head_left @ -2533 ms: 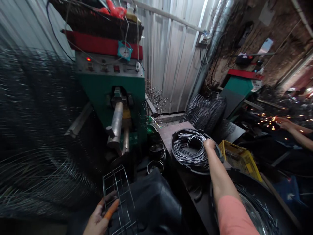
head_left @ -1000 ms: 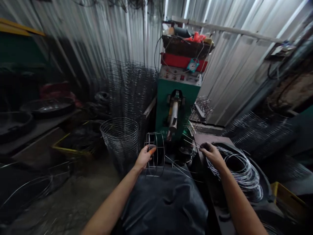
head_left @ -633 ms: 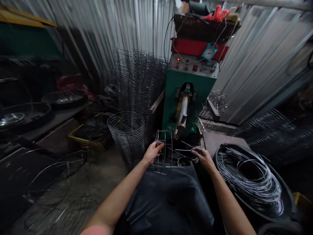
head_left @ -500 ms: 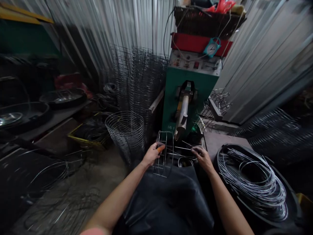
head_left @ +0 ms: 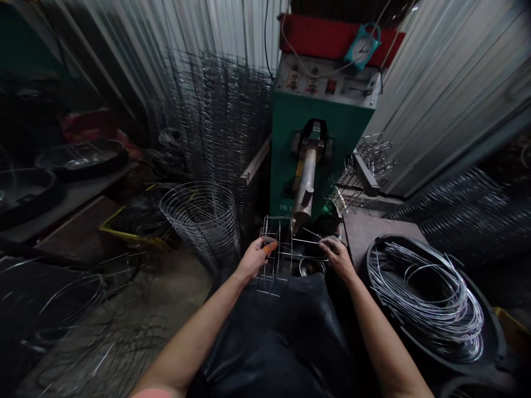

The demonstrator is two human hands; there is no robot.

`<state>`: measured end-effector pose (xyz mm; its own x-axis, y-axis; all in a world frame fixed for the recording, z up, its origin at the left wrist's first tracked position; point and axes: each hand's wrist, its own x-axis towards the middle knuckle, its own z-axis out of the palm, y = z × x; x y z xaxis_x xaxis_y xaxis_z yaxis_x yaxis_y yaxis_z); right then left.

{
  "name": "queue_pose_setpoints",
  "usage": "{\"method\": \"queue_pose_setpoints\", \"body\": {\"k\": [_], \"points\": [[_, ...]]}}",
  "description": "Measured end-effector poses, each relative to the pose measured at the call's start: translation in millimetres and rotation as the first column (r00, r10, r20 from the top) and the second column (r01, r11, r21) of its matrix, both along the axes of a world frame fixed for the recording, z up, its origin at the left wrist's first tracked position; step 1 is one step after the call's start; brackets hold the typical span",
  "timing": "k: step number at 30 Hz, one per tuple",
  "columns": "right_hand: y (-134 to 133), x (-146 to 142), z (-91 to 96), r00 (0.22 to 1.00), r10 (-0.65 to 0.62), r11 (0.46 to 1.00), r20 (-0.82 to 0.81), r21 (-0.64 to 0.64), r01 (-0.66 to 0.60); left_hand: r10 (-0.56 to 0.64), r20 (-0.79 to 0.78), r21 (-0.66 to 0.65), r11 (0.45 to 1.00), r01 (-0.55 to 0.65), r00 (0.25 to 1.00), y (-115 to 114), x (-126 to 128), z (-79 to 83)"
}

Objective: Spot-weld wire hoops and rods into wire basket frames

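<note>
The right hand (head_left: 337,257) had left the one wire coil (head_left: 427,301) and pinched thin rods (head_left: 307,241) in front of the welding machine (head_left: 286,132); the left hand (head_left: 251,258), fingers curled, gripped one wire cage frame (head_left: 274,255) just before it.

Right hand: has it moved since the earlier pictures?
Yes: the right hand has moved off the wire coil in the black tub, leftward toward the green welding machine.

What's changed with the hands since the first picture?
The right hand left the black tub of wire rods and moved left, bringing a thin rod to the wire frame. The left hand still holds that frame, now raised before the green machine. The tub stayed put.
</note>
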<state>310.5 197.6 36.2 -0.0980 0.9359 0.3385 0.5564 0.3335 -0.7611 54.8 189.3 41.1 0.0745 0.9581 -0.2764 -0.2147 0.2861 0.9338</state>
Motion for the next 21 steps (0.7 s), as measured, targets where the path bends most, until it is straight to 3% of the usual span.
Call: {"method": "queue_pose_setpoints", "body": {"k": [21], "points": [[18,10,3.2,1.0,0.025,0.987,-0.002,-0.158,-0.025,0.012,0.046,-0.056,0.998,-0.009,0.999,16,7,1.1]]}}
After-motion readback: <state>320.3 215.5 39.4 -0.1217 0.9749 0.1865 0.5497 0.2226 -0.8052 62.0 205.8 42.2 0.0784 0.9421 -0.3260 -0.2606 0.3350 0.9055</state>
